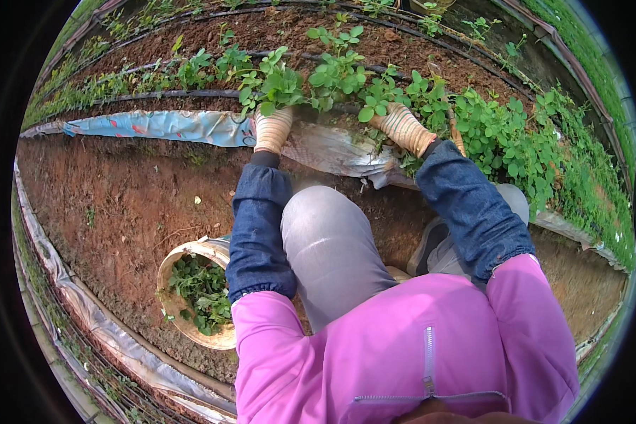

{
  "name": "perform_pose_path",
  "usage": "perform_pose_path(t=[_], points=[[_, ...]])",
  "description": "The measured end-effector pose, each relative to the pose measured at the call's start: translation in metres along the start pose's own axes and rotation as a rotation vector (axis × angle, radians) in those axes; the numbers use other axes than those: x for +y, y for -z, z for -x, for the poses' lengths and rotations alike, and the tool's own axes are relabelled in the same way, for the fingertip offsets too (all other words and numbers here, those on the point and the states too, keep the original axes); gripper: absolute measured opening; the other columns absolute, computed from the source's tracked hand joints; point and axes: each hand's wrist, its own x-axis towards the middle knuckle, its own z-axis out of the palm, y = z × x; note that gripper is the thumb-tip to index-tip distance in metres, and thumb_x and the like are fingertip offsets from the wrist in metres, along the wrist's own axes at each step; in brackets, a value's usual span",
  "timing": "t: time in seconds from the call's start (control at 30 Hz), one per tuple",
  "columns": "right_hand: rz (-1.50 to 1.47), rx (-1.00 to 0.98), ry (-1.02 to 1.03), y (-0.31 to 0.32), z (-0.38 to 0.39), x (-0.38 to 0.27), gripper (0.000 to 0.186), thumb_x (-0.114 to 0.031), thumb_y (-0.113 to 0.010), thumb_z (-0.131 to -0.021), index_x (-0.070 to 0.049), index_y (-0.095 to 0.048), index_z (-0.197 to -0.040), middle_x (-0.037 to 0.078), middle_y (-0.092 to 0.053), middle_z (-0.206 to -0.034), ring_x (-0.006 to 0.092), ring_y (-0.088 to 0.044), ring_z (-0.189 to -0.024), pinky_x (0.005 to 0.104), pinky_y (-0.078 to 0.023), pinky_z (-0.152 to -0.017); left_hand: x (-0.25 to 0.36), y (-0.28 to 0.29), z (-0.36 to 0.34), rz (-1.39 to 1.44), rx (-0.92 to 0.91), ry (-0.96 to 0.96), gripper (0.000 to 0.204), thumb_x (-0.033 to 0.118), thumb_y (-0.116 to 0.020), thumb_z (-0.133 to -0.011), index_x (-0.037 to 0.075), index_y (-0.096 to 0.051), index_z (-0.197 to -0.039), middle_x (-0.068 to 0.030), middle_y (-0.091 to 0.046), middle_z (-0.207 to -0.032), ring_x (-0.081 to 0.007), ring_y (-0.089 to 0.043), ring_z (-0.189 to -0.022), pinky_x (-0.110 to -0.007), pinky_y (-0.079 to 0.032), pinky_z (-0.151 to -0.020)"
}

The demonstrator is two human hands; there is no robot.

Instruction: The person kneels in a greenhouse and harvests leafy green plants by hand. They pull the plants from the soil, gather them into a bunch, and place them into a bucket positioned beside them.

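The left hand [273, 128], in a striped glove, is at the near edge of the soil bed [275, 30], just beside the leafy plants [283, 86]. The right hand [407, 128], gloved similarly, is at these plants, farther right. Leaves cover the fingers, so I cannot tell how open each hand is, or whether it holds something. Near, on the left, a round bucket [177, 311] contains green leaves [203, 290].
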Motion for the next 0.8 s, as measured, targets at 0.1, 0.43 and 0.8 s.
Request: perform_pose_path(t=[0.1, 0.43, 0.8], points=[[-0.228, 0.033, -0.137, 0.006, 0.016, -0.004, 0.036, -0.026, -0.066, -0.086, 0.002, -0.064, -0.107, 0.011, -0.067, -0.098, 0.0199, -0.06, -0.088, 0.0337, -0.047, -0.081, 0.005, 0.018, 0.002, -0.002, 0.035, -0.07, 0.037, 0.013, -0.048, -0.091, 0.014, -0.055, -0.127, -0.0084, -0.06, -0.127, -0.0282, -0.058, -0.112, -0.039, -0.047, -0.092], [-0.126, -0.051, -0.319, 0.065, 0.09, -0.002, 0.028, -0.033, -0.059, -0.087, -0.014, -0.069, -0.104, 0.002, -0.064, -0.093, 0.0101, -0.06, -0.069, 0.0355, -0.044, -0.083, 0.035, 0.027, -0.025, -0.255, 0.034, -0.218, 0.025, 0.012, -0.05, -0.089, 0.012, -0.064, -0.109, -0.0058, -0.068, -0.107, -0.0236, -0.063, -0.1, -0.034, -0.048, -0.084], [-0.535, 0.087, -0.375, 0.092, 0.138, 0.003, 0.023, -0.024, -0.067, -0.083, -0.007, -0.065, -0.099, 0.001, -0.062, -0.088, 0.0109, -0.059, -0.072, 0.0265, -0.049, -0.049, 0.08, -0.002, 0.02, 0.294, 0.115, -0.195, 0.025, 0.017, -0.073, -0.068, 0.006, -0.063, -0.088, -0.0142, -0.066, -0.079, -0.0333, -0.065, -0.075, -0.041, -0.053, -0.068]])
